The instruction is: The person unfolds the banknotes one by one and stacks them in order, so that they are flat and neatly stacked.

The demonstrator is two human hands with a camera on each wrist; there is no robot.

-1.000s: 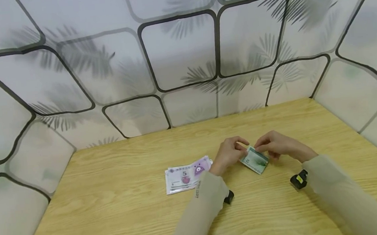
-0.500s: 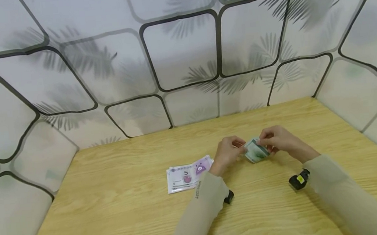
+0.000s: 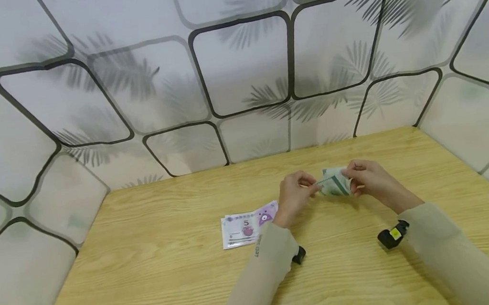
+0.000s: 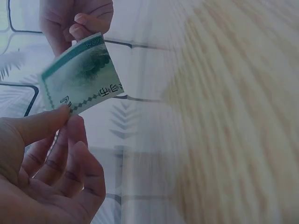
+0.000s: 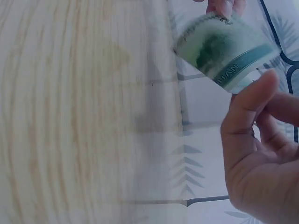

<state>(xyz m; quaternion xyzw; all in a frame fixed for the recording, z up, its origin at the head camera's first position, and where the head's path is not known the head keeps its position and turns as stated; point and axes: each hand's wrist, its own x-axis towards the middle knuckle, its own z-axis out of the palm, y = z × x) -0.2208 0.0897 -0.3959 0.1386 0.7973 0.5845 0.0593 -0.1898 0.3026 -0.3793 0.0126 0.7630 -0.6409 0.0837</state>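
Observation:
A green banknote (image 3: 334, 183), bent over on itself, is held up between both hands above the table. My left hand (image 3: 296, 194) pinches one edge of it between thumb and forefinger, the other fingers loosely curled, as the left wrist view shows on the note (image 4: 83, 77). At the opposite side my right hand (image 3: 369, 183) pinches the note with thumb and fingers; in the right wrist view the note (image 5: 226, 51) curves above the thumb. Left of my left hand lies a small stack of purple banknotes (image 3: 246, 229) marked 5, partly behind the left sleeve.
Beneath the hands is a wooden table (image 3: 163, 273). A patterned wall covering (image 3: 246, 71) rises behind its far edge and along both sides. Each wrist carries a small black camera, such as the right wrist camera (image 3: 392, 235).
The green banknote has been lifted and turned from lying flat-looking near the table to a bent, upright position. My right hand has moved slightly right and up. The purple stack stays put.

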